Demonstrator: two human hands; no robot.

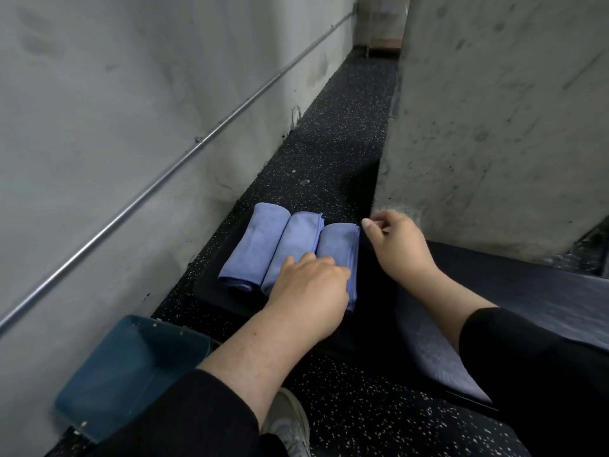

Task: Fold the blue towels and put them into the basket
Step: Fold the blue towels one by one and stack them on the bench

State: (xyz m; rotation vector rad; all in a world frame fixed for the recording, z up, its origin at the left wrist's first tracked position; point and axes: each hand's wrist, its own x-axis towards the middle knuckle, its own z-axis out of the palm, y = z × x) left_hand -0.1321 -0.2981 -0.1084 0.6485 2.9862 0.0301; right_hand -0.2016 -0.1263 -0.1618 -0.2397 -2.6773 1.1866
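Three folded towels (286, 249) side by side on the bench (211, 291); left hand (309, 291) curled over two, grip unclear. Right hand (395, 242) loosely curled, empty. Next: lifting them into the basket (108, 384)

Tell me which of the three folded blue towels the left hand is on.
The rightmost towel, nearest the right hand. The left hand rests on its near end; the middle towel and left towel lie untouched beside it.

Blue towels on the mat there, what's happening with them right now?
Three folded blue cloth towels lie side by side on a black mat. The person's left hand rests on the right-hand towel; the right hand hovers beside it, holding nothing visible. The teal plastic basket is empty.
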